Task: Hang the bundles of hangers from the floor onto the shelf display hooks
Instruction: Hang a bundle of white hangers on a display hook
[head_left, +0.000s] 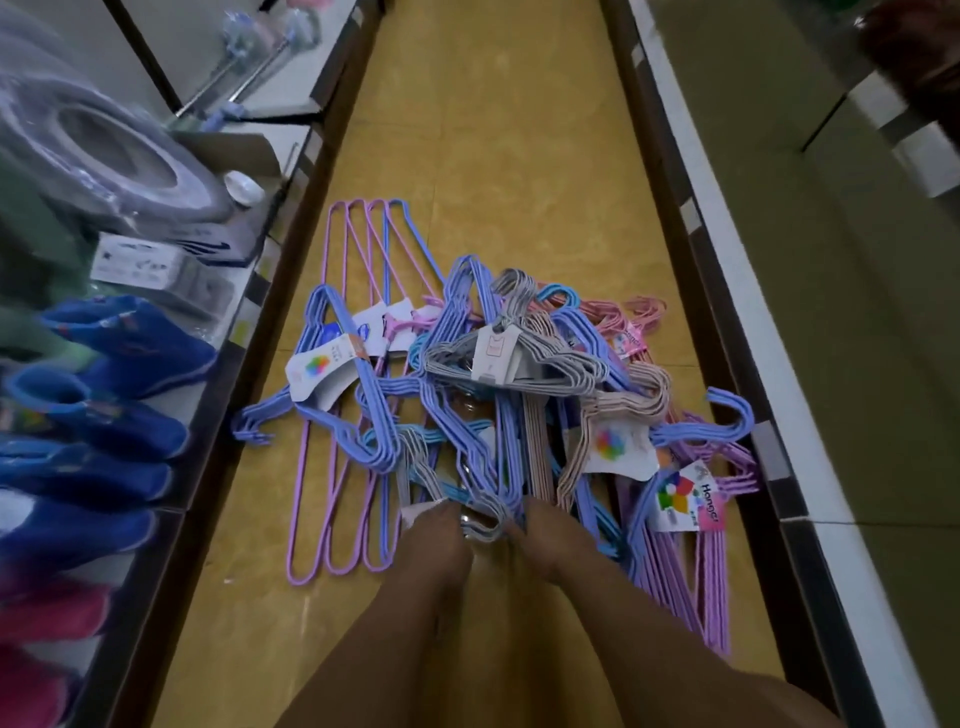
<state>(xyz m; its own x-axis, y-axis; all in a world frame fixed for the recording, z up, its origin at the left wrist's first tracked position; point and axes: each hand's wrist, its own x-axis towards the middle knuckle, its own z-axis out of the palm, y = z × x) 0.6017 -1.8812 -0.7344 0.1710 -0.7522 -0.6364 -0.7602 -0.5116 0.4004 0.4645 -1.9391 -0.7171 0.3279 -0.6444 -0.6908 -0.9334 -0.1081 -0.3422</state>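
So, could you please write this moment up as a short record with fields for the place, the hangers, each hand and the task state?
place: shop aisle, yellow floor, shelving on both sides
hangers: mixed pile of hanger bundles on the floor, blue, grey, pink and lilac, several with card labels
left hand: left hand down in the pile's near edge, fingers among grey and blue hangers
right hand: right hand beside it, fingers in the pile; grip unclear
left shelf: blue slippers
task state: no bundle lifted clear yet
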